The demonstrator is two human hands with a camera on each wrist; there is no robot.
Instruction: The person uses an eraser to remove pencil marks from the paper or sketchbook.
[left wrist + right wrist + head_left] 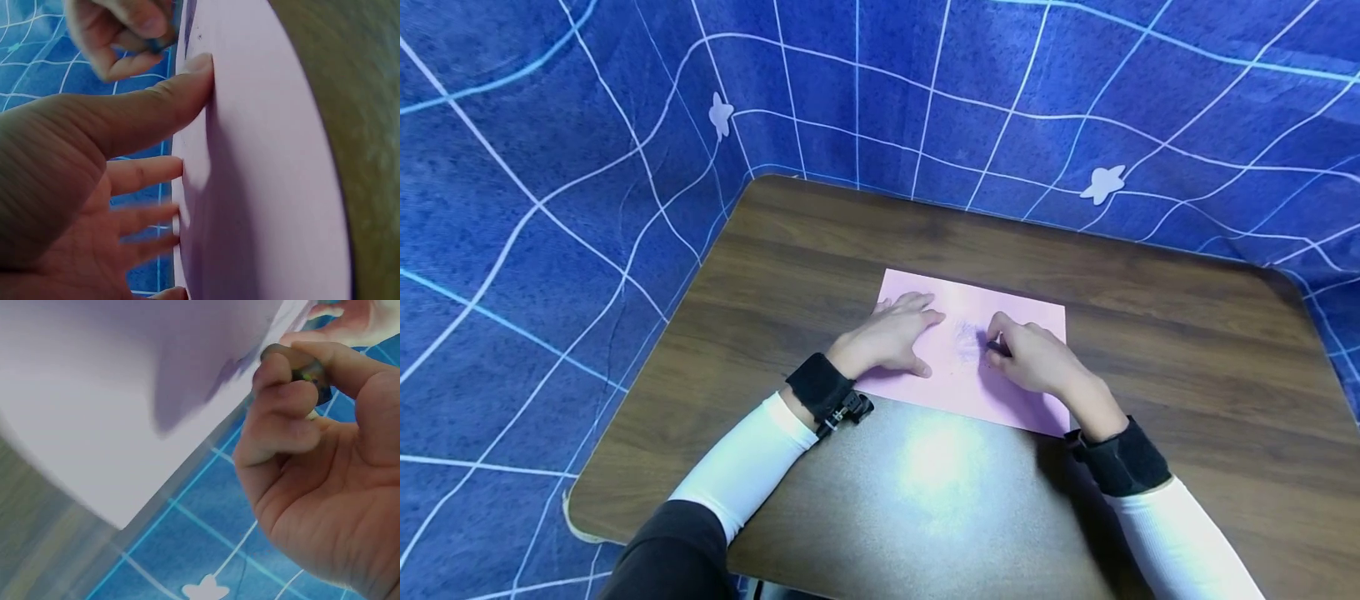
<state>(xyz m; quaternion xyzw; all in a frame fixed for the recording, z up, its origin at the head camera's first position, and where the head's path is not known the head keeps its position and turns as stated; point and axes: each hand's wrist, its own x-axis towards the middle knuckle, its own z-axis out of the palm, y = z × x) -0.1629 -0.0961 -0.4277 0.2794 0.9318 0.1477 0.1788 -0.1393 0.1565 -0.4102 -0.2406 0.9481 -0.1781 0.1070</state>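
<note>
Paper: pink sheet [992,367] lay flat at mid-table [1187,350].
Left hand [891,337]: fingers spread, pressing the sheet.
Right hand [1033,358]: pinched a small dark crayon [309,378] against the paper.

both hands low over the pink paper [970,350]

left hand [891,337] lies flat with fingers spread on the paper's left part; right hand [1033,358] is curled beside it, fingertips pinching a small dark crayon [309,375] against the sheet.

Left hand [891,337] flat on pink paper [1037,321].
</note>
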